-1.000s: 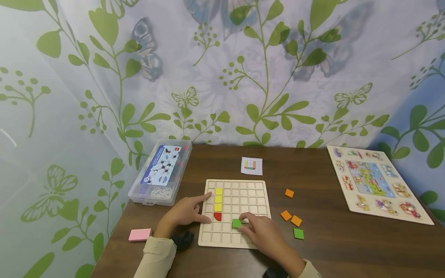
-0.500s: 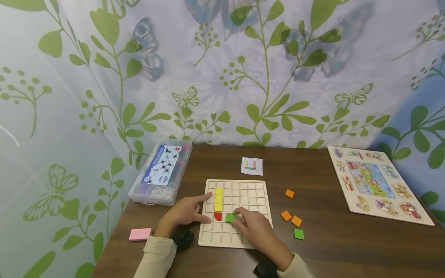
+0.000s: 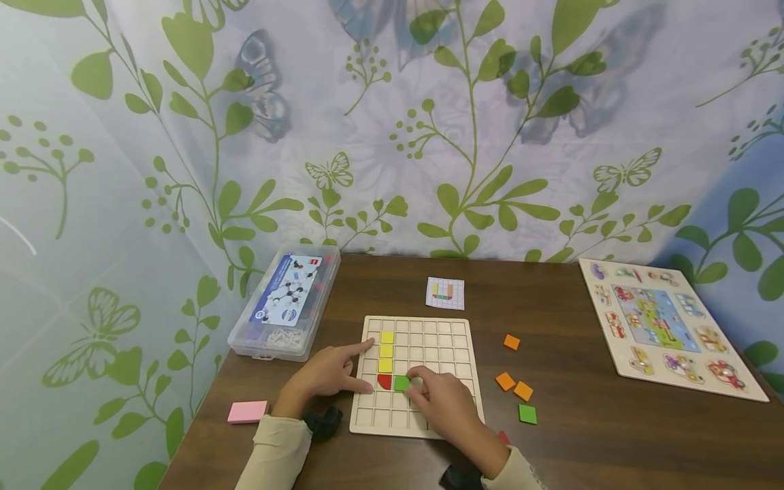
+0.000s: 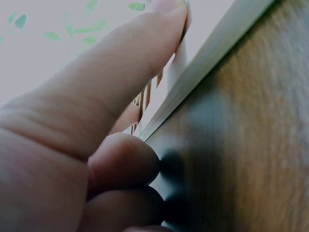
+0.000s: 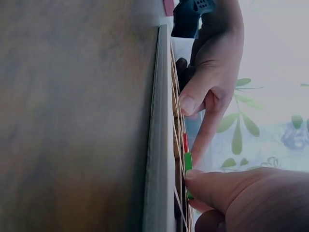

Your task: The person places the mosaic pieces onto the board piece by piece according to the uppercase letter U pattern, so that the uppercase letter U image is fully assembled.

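Observation:
A wooden grid board (image 3: pixel 416 433) lies on the table. My left hand (image 3: pixel 329 371) rests on its left edge, thumb and forefinger stretched apart. The left wrist view shows that thumb on the rim, with other fingers bent beside the board. My right hand (image 3: pixel 452 407) pinches a green square tile (image 3: pixel 401 384) between thumb and forefinger. That tile is at a cell just right of a red rounded-corner tile (image 3: pixel 384 382). In the right wrist view the green tile (image 5: pixel 188 162) looks slightly raised above the grid. Above the red tile runs a column of yellow square tiles (image 3: pixel 386 352).
Right of the board lie orange tiles (image 3: pixel 511 342), another green tile (image 3: pixel 527 414) and a red piece (image 3: pixel 503 437) partly behind the right forearm. Behind the board is a pattern card (image 3: pixel 445 292). A plastic case (image 3: pixel 284 303), pink block (image 3: pixel 248 412) and picture puzzle (image 3: pixel 670 327) stand around.
My right hand has carried the green tile left and slightly away from me, up beside the red tile. The left hand stays on the board's edge.

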Motion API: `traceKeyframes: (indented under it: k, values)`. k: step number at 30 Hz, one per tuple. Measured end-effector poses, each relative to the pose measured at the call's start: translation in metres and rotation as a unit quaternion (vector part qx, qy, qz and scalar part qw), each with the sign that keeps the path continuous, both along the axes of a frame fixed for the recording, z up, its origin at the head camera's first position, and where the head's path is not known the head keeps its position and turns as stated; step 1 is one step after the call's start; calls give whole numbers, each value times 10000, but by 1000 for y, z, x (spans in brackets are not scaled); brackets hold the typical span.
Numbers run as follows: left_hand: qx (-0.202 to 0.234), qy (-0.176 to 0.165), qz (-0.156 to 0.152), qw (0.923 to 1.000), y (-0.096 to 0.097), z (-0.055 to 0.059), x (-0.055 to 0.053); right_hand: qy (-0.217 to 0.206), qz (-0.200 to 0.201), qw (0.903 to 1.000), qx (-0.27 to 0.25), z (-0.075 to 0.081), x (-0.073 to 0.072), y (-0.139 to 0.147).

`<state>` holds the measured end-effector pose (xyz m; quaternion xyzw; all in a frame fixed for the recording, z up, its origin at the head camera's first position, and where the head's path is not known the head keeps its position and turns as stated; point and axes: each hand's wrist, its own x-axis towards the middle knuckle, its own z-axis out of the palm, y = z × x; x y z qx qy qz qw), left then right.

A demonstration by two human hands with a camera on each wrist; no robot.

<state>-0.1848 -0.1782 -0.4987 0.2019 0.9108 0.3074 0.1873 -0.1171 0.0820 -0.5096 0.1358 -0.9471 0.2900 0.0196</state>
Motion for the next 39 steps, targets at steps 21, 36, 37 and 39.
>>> traceKeyframes:
  k: [21, 36, 37, 39]
  values:
    - [-82, 45, -21, 10000, 0, -1, -1, 794, -459, 9957, -125, -10, 4, -8]
    - [-6, 26, 46, 10000, -1, -1, 1, 1024, -273, 9917, -729, -12, 16, -1]
    - [-21, 20, 51, 10000, -1, -1, 1, 1120, -246, 9902, -802, -11, 19, 1]
    - [-47, 13, 47, 10000, 0, -1, 1, 1290, -221, 9872, -915, -11, 23, 5]
